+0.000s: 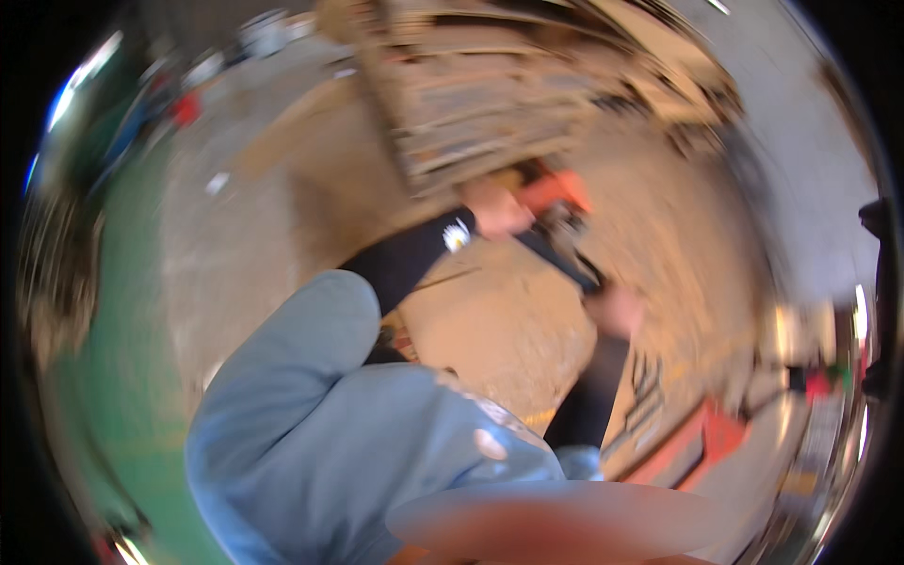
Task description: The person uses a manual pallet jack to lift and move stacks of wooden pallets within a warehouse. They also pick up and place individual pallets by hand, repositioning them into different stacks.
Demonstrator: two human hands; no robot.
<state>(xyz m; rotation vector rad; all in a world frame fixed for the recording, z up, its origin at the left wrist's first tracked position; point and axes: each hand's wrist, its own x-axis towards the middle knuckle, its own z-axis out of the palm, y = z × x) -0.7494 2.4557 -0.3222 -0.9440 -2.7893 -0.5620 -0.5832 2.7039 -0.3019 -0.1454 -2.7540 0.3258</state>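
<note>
An orange-and-black tool (557,192) is held out in front of me, its exact kind lost in motion blur. My left hand (499,211) is closed at its orange end, beside a greyish middle part. A dark bar-like handle (557,259) runs from there toward the right, where my right hand (617,309) is wrapped round its end. Both forearms wear black sleeves. Just beyond my left hand stands a stack of wooden pallets (480,104). Below the tool lies a brownish, dusty floor (504,325).
An orange metal frame (702,443) lies on the floor at the lower right, near several dark bars (645,391). Loose wood pieces (697,132) jut out at the upper right. White buckets (266,34) and a red object (185,109) stand far left, past a green floor strip (132,377).
</note>
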